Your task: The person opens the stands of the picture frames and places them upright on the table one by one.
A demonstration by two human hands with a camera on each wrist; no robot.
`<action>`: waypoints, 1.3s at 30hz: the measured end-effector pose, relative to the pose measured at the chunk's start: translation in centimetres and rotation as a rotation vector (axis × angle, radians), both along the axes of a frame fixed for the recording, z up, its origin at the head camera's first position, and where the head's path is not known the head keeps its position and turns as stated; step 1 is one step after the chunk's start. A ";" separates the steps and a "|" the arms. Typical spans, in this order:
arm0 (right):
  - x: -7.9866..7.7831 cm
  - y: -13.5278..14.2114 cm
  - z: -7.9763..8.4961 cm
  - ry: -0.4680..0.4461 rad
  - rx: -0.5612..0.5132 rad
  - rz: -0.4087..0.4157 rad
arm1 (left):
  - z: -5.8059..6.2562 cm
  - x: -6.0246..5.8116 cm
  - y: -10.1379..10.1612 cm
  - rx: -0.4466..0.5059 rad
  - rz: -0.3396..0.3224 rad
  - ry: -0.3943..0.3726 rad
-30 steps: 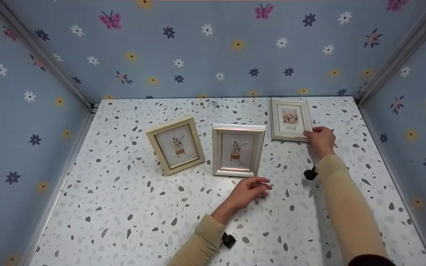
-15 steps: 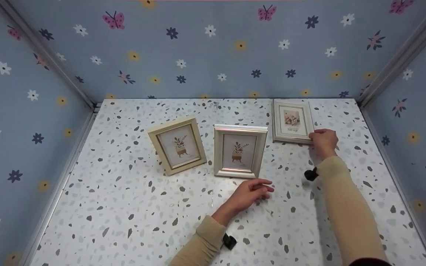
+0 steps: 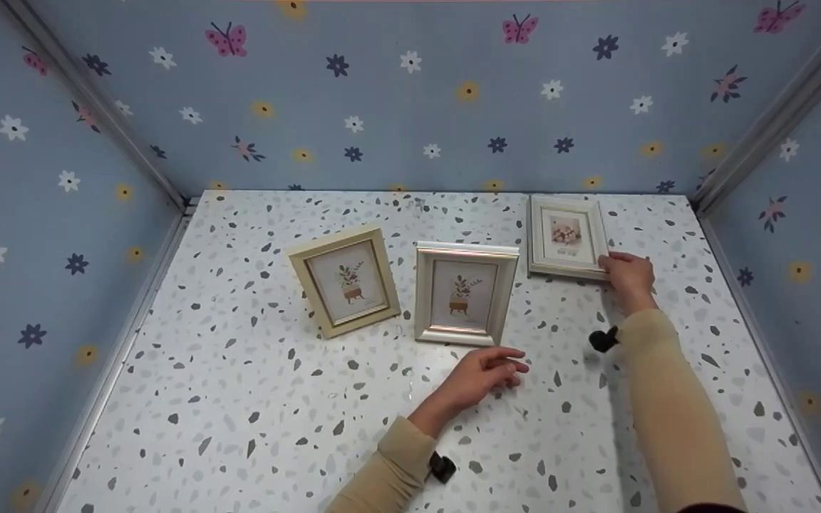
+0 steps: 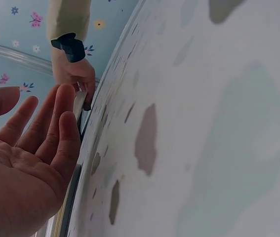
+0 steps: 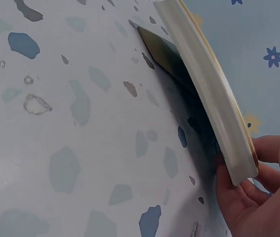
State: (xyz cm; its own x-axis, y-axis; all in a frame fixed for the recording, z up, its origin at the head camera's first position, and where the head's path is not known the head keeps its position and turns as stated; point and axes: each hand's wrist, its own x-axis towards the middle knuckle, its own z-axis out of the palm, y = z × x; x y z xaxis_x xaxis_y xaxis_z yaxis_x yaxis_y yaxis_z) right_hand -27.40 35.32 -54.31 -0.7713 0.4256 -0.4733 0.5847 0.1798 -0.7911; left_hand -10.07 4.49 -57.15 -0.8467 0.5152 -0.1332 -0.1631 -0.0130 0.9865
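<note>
At the back right, my right hand [image 3: 630, 280] pinches the near right corner of a cream-white picture frame [image 3: 535, 242] with a pink photo in it. The thumb lies over its front in the head view. From the right wrist, that picture frame [image 5: 206, 89] slants up off the table, with a dark stand leg [image 5: 162, 52] beneath it. My left hand [image 3: 478, 374] holds nothing, its fingers relaxed, just in front of a silvery picture frame [image 3: 421, 292] standing upright. In the left wrist view the left hand [image 4: 31, 153] shows its palm and loosely bent fingers.
A cream-gold picture frame [image 3: 314, 299] stands turned at an angle to the left of the silvery one. All stand on a white speckled table [image 3: 239, 427]. Blue flowered walls [image 3: 382, 92] close it in at the back and both sides.
The head view has shifted slightly. My right hand keeps its pinch on the cream-white picture frame's corner, which has hardly moved. My left hand stays where it was.
</note>
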 end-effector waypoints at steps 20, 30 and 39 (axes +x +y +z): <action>3.5 0.2 -0.3 0.186 -0.481 -0.123 | -0.1 0.2 0.0 0.011 0.011 -0.008; 5.3 0.0 0.8 0.307 -0.474 0.001 | -0.1 0.3 0.0 0.020 0.022 -0.009; 7.4 -0.2 1.3 0.396 -0.502 0.029 | -0.1 0.2 -0.1 0.013 0.013 -0.011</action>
State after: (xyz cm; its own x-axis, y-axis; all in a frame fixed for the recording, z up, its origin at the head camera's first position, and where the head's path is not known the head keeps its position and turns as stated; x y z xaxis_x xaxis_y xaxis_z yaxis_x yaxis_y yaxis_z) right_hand -20.04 35.11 -53.01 -0.9365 0.2029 -0.2861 0.2308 -0.2577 -0.9382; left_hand -9.83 4.42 -57.30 -0.8517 0.5061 -0.1359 -0.1739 -0.0283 0.9844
